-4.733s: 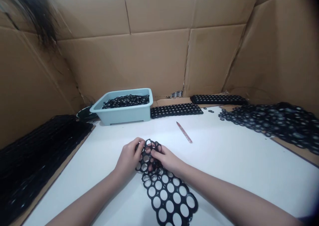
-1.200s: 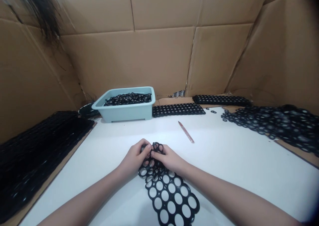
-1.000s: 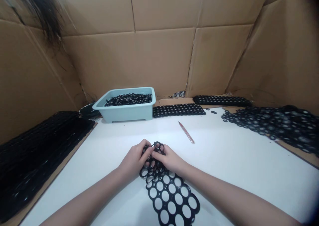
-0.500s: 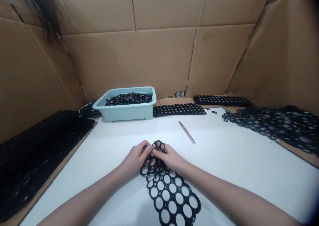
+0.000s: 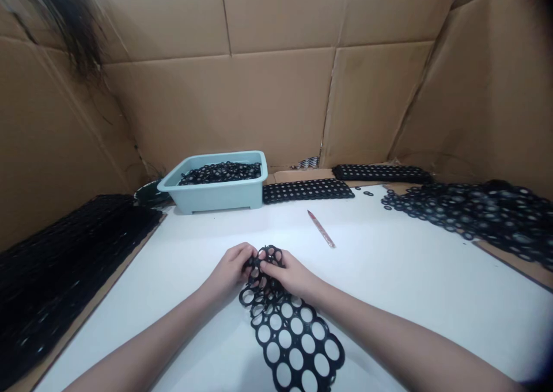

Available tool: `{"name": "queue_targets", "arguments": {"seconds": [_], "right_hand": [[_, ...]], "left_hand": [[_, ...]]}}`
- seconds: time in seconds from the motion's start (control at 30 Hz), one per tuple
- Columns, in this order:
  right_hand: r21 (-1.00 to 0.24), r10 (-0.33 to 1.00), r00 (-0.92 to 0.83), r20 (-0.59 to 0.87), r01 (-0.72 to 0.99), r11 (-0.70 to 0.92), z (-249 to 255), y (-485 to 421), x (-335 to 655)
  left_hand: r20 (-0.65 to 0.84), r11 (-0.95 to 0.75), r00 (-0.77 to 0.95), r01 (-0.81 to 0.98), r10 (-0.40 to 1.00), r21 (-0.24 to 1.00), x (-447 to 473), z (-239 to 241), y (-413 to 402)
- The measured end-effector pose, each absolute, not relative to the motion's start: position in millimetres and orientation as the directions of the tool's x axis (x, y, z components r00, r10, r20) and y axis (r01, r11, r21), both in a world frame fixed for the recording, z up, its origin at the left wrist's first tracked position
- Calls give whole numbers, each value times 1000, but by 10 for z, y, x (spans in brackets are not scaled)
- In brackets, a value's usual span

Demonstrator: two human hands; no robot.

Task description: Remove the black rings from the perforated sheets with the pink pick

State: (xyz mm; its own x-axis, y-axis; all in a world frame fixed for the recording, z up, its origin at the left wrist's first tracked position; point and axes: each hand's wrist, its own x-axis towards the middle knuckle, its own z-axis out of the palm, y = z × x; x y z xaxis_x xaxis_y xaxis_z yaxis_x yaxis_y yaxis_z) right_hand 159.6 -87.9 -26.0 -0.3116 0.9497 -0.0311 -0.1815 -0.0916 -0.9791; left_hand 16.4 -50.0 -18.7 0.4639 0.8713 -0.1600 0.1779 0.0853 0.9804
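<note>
A black rubber sheet punched with rows of round holes [image 5: 294, 340] lies on the white table, its upper end bunched and lifted. My left hand [image 5: 228, 271] and my right hand [image 5: 288, 274] both pinch that bunched end, fingertips close together among the rings. Part of the sheet is hidden behind my fingers. Its lower part stays flat on the table, running down towards me.
A pale teal plastic tub [image 5: 211, 199] holds black rings. Perforated black strips [image 5: 306, 191] lie behind the table. A slim pink tool [image 5: 321, 229] lies on the white table [image 5: 181, 248]. Black sheets are heaped at right [image 5: 470, 213] and stacked at left [image 5: 64, 271], within cardboard walls [image 5: 276, 104].
My left hand has shifted slightly left along the bunched end, its fingers curling over the rings. The sheet's lower part has barely moved.
</note>
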Motion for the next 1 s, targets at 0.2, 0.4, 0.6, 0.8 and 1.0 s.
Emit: {"name": "queue_targets", "arguments": {"seconds": [0.2, 0.4, 0.6, 0.8, 1.0], "right_hand": [[-973, 961, -270, -66, -194, -122, -279, -871, 1598], [-972, 964, -242, -108, -180, -154, -183, -898, 1584], [-988, 967, -249, -47, -131, -81, -200, -905, 1593], [-995, 962, -271, -30, -85, -55, -230, -884, 1601], [-999, 965, -264, -4, -32, -13, -263, -874, 1604]], "left_hand": [[56, -225, 403, 385, 914, 895, 102, -208, -418], [180, -335, 322, 532, 930, 778, 80, -123, -498], [177, -435, 446, 582, 877, 687, 99, -67, -584], [114, -458, 525, 590, 843, 664, 109, -99, -572], [56, -458, 549, 632, 834, 625, 97, -98, -547]]}}
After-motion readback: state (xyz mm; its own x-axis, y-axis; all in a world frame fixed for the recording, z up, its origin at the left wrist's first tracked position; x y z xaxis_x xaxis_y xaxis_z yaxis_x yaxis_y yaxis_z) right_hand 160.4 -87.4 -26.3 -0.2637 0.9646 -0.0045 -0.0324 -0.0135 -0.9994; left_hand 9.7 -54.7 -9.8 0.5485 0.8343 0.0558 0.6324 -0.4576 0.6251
